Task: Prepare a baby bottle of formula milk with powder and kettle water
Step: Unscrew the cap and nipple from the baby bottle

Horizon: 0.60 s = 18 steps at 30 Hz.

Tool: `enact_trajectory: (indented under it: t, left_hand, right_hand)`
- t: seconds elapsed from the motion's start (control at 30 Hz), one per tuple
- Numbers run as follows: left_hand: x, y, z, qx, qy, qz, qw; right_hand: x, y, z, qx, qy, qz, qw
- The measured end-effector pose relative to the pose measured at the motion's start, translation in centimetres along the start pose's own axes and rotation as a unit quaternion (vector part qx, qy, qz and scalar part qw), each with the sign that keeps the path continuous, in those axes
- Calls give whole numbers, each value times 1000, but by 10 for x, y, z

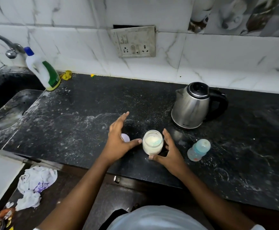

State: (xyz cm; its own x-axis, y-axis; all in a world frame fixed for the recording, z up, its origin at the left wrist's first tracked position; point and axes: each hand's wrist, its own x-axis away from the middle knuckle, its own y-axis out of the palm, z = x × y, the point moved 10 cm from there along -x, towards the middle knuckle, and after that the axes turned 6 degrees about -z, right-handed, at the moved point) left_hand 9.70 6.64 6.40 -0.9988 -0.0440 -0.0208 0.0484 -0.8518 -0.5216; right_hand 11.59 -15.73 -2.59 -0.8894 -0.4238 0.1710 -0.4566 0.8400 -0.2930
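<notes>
Black speckled surface [79, 113] dusted with white powder, below a marble-tiled wall with a socket plate [133, 42]; a steel kettle [193, 107] stands at the right rear, its small mark near the base too fine to read. The open powder jar [152, 144], a pale blue scoop [157, 141] inside, stands upright between the left hand [118, 140] and right hand [170, 153], each grip spread apart and holding nothing, thumbs just beside the glass. The capped baby bottle [198, 150] sits right of the jar, apart from it
</notes>
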Motion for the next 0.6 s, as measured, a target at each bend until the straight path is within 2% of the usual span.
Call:
enact_trajectory:
  t: [0.1, 0.2, 0.3, 0.4, 0.5, 0.6]
  left_hand:
    - [13, 23, 65, 75, 103, 21, 992]
    - [22, 72, 105, 114, 155, -15, 981]
    - [18, 143, 111, 67, 159, -65, 983]
    - [4, 207, 95, 53, 106, -124, 985]
    - [-10, 248, 74, 69, 35, -154, 985]
    - [-19, 267, 59, 78, 5, -150, 986]
  right_hand:
    - [29, -39, -41, 39, -58, 66, 995]
    - [64, -105, -96, 184, -138, 196, 953]
    - [83, -159, -112, 308, -110, 253, 911]
    - [80, -184, -91, 367, -13, 219, 904]
    - [70, -174, -72, 412, 63, 114, 902]
    - [62, -156, -59, 472, 109, 26, 874]
